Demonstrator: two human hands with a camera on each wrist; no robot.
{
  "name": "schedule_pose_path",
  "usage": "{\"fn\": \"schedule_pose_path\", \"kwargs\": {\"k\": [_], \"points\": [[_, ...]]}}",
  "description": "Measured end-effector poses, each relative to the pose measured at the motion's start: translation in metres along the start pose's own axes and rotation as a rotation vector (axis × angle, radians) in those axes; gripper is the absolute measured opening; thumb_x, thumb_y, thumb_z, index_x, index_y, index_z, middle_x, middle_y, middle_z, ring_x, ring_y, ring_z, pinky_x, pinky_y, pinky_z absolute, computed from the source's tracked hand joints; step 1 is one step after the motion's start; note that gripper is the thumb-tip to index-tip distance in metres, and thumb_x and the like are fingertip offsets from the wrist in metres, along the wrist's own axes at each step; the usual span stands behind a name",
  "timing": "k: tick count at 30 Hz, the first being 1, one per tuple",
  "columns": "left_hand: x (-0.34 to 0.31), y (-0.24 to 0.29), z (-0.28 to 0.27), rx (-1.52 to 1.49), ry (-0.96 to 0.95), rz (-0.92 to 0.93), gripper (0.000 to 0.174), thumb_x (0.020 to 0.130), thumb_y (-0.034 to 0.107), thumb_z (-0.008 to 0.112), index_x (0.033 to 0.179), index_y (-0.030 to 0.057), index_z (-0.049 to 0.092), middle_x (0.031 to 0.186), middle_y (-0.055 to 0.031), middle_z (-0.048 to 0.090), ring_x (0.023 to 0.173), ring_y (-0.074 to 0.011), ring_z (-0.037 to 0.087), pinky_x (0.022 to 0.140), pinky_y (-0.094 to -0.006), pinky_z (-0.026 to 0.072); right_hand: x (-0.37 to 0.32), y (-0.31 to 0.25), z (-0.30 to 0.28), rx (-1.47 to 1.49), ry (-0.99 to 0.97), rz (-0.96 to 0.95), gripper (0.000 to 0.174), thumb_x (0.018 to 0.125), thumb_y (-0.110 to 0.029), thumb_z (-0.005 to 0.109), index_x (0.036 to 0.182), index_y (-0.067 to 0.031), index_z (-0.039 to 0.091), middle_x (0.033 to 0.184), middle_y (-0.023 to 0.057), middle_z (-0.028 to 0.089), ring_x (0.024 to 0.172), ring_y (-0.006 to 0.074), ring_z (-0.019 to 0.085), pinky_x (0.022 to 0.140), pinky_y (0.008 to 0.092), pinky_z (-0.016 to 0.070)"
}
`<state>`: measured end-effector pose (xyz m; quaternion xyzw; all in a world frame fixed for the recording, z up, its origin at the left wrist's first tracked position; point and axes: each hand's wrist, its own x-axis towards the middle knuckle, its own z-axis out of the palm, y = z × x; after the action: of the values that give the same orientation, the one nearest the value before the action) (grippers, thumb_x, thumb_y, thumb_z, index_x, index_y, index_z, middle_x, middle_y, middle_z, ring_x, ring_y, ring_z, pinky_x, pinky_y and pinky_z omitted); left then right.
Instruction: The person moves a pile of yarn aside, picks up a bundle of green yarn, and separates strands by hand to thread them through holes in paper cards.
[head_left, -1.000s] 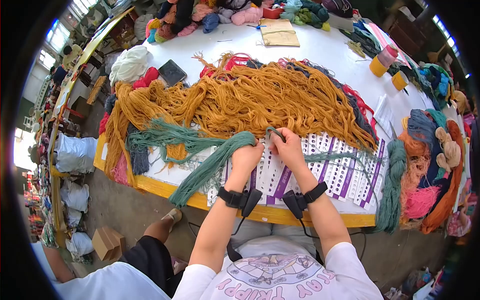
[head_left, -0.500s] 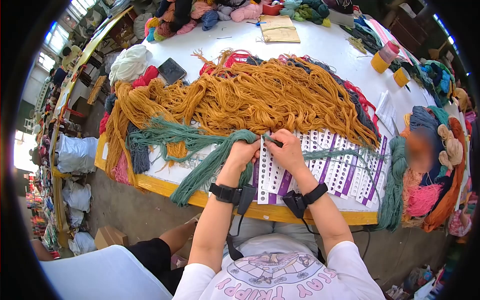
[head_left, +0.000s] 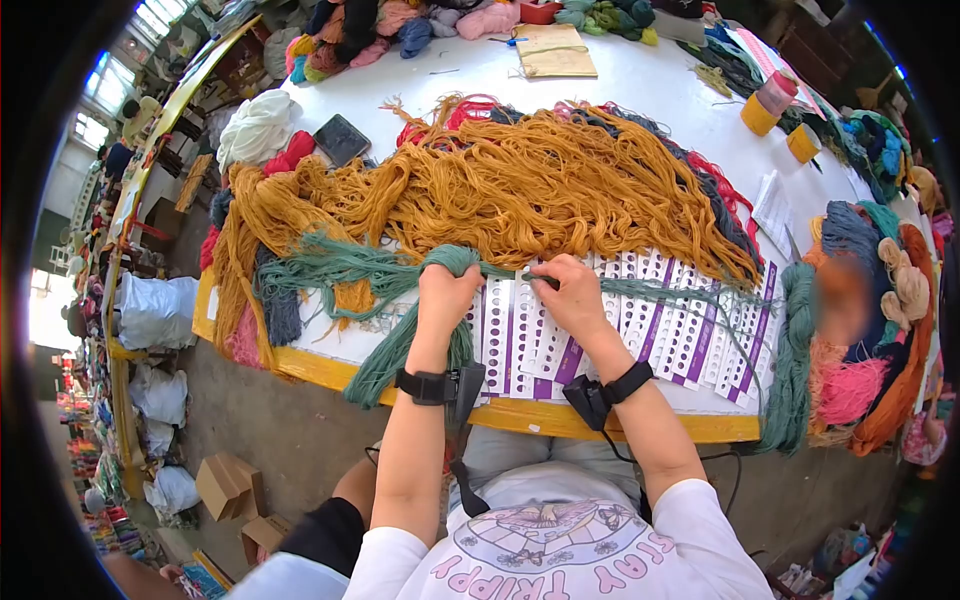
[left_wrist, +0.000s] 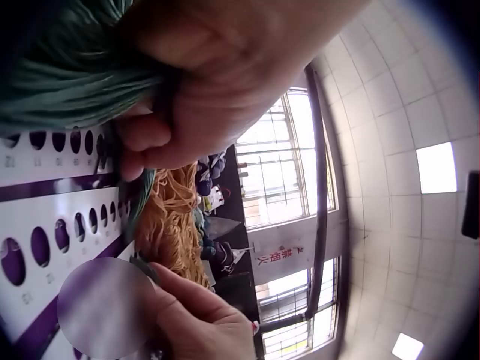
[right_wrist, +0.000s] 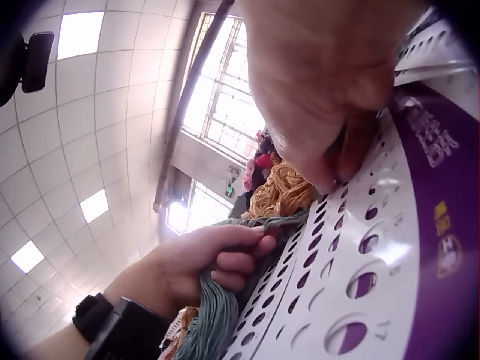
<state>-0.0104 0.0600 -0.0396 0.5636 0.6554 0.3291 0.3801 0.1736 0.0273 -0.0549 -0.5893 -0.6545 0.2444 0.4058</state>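
In the head view my left hand [head_left: 446, 296] grips a hank of green yarn [head_left: 392, 345], whose loose strands fan out to the left and hang toward the table's front edge. My right hand [head_left: 572, 300] pinches a thin part of the same green yarn, and strands run across between the two hands. Green strands [head_left: 665, 290] also trail off to the right. Below both hands lie white and purple cards with punched holes [head_left: 640, 330]. The left wrist view shows the green bundle [left_wrist: 67, 82] wrapped in the left fist; in the right wrist view, the right fingertips [right_wrist: 352, 154] are just above a card.
A large heap of mustard yarn [head_left: 520, 190] covers the table's middle. To the right hang a twisted green skein [head_left: 792, 350] and a pile of mixed yarn [head_left: 850, 340]. Behind are a black phone-like slab [head_left: 341, 140], a wooden board [head_left: 556, 52] and yellow-and-pink containers [head_left: 768, 103]. A person sits at lower left.
My left hand has moved left, away from the right hand, carrying the green hank and widening the gap. The right hand stays nearly in place, holding its strand. The neighbouring person has shifted.
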Motion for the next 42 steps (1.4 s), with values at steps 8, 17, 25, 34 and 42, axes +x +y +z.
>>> {"fn": "schedule_pose_path", "kwargs": {"k": [8, 17, 25, 34, 42], "points": [[-0.004, -0.007, 0.01, -0.288, -0.068, 0.126, 0.015, 0.079, 0.014, 0.063, 0.076, -0.0001, 0.058, 0.078, -0.007, 0.06, 0.051, -0.0072, 0.045, 0.043, -0.0233, 0.0358, -0.001, 0.002, 0.002, -0.063, 0.041, -0.034, 0.013, 0.072, -0.013, 0.064, 0.082, -0.0046, 0.062, 0.079, 0.0092, 0.057, 0.072, 0.0281, 0.057, 0.064, 0.0366, 0.0458], [-0.009, 0.003, 0.03, -0.037, -0.503, 0.495, 0.017, 0.079, 0.02, 0.062, 0.075, 0.0047, 0.056, 0.061, 0.0005, 0.051, 0.056, -0.0096, 0.05, 0.049, -0.026, 0.0402, 0.003, -0.004, 0.001, -0.052, 0.065, -0.042, 0.024, 0.083, -0.029, 0.054, 0.077, -0.0052, 0.054, 0.077, 0.0086, 0.051, 0.07, 0.0296, 0.054, 0.058, 0.0371, 0.0435], [0.048, -0.003, -0.066, -0.596, -0.478, -0.303, 0.013, 0.08, 0.018, 0.06, 0.075, 0.0063, 0.058, 0.064, 0.0014, 0.051, 0.042, -0.0037, 0.035, 0.039, -0.018, 0.0278, -0.001, -0.023, 0.002, -0.251, -0.003, 0.045, 0.055, 0.064, -0.035, 0.072, 0.108, -0.0096, 0.052, 0.094, 0.0074, 0.051, 0.085, 0.026, 0.056, 0.068, 0.0352, 0.0466], [0.088, -0.106, -0.221, -0.97, 0.279, -0.309, 0.017, 0.092, 0.021, 0.043, 0.092, 0.0058, 0.05, 0.086, -0.0046, 0.056, 0.069, -0.0112, 0.054, 0.052, -0.0232, 0.0404, 0.001, -0.024, 0.001, -0.285, -0.071, 0.095, 0.064, 0.06, -0.033, 0.074, 0.114, -0.0095, 0.049, 0.097, 0.0076, 0.049, 0.089, 0.0254, 0.055, 0.07, 0.0351, 0.047], [-0.039, -0.004, -0.174, -1.227, -0.302, -0.055, 0.049, 0.092, 0.044, 0.029, 0.115, 0.0064, 0.05, 0.122, -0.0088, 0.05, 0.114, -0.0217, 0.045, 0.088, -0.0462, 0.0396, -0.006, -0.038, -0.005, 0.242, -0.089, 0.127, 0.019, 0.071, -0.018, 0.068, 0.085, -0.0044, 0.067, 0.078, 0.0044, 0.061, 0.065, 0.0116, 0.056, 0.061, 0.0247, 0.0452]]}}
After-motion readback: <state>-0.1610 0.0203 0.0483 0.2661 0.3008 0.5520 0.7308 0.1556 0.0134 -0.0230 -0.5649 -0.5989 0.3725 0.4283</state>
